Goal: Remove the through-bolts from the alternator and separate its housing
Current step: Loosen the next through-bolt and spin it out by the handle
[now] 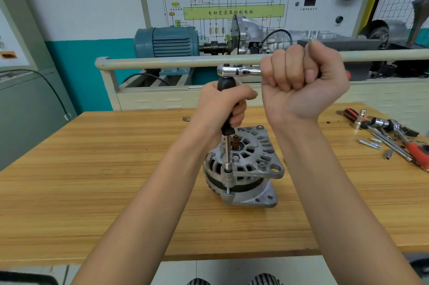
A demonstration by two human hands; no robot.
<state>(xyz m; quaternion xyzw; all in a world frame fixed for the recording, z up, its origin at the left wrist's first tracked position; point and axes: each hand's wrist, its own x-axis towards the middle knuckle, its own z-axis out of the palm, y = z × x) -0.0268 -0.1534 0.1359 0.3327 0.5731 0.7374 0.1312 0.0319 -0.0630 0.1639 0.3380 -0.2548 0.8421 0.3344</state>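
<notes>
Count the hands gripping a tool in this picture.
2: the left hand holds the black driver handle above the alternator; the right hand grips the ratchet beside it.

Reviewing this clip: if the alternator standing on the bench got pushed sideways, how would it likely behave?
The alternator looks like cast metal, so probably heavy for its size and rigid. It stands on a flanged end on the wooden bench, so it would more likely slide than roll. Neither hand grips it, so wrench force might tip or twist it.

head | worn, forward-down | close above wooden bench (92, 191)
</notes>
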